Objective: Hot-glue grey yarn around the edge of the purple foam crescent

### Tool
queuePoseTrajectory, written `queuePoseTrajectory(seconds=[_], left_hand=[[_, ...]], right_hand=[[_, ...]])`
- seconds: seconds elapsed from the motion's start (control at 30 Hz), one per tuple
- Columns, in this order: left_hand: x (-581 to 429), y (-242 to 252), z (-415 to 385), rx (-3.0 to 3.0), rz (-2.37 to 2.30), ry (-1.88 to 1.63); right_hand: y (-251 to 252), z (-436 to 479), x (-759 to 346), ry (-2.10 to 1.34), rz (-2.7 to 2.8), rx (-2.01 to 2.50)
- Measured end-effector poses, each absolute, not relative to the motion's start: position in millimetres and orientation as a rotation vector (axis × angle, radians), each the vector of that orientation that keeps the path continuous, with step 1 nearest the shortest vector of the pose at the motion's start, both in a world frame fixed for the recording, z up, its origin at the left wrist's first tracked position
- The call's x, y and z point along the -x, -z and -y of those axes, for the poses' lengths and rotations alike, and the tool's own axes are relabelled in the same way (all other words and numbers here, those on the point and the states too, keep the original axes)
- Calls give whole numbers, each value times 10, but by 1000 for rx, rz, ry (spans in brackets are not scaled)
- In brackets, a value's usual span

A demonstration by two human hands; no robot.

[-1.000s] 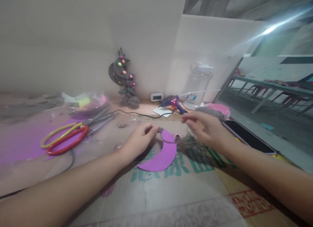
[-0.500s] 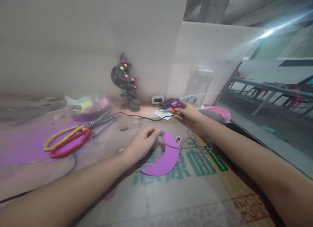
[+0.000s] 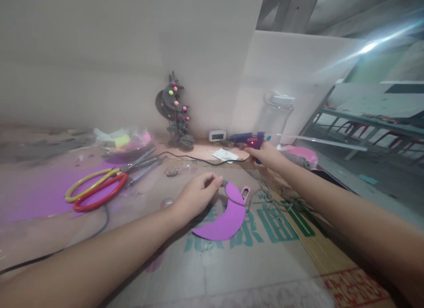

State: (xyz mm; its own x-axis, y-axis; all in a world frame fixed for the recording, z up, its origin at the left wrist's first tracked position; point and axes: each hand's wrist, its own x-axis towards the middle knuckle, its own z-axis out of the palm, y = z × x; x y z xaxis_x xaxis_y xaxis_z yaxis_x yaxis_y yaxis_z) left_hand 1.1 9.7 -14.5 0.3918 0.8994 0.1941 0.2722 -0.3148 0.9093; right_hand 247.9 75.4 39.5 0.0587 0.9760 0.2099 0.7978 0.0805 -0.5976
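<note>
My left hand (image 3: 200,193) pinches the upper tip of a purple foam crescent (image 3: 220,228), where grey yarn is wrapped. From that tip a strand runs across the crescent to a pink needle-like piece (image 3: 245,193) with a slot, lying against its right edge. Farther back, my right hand (image 3: 266,154) is wrapped round the handle of a blue glue gun (image 3: 253,140). A small red light glows on the gun, and its nozzle points left. Behind it a long translucent glue stick (image 3: 326,142) sticks out to the right. Loose grey yarn (image 3: 276,202) lies below my right forearm.
Scissors (image 3: 99,191) with yellow and red handles lie at the left on purple sheet material. Along the wall stand a dark moon-shaped ornament (image 3: 172,109) with coloured balls, a small white clock (image 3: 217,135) and a clear bottle (image 3: 276,115). A black cord (image 3: 198,157) crosses the cardboard.
My right hand has shifted slightly right and turned the glue gun more level, showing its glue stick at the back. My left hand keeps its pinch on the crescent.
</note>
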Motion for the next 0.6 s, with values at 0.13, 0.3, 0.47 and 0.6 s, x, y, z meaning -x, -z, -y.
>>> queuePoseTrajectory(seconds=[0.13, 0.3, 0.47, 0.6], left_hand=[[-10, 99, -65, -1787, -1043, -894], [-9, 44, -37, -1770, -1077, -871], [-2, 68, -65, -1792, -1092, -898], [2, 69, -76, -1810, -1121, -899]], right_hand=[[-426, -190, -2458, -440, 1748, 1627], [-249, 365, -2456, -348, 1750, 1580], [-99, 519, -2493, -335, 1933, 1332], [-113, 530, -2460, -432, 1981, 1314]])
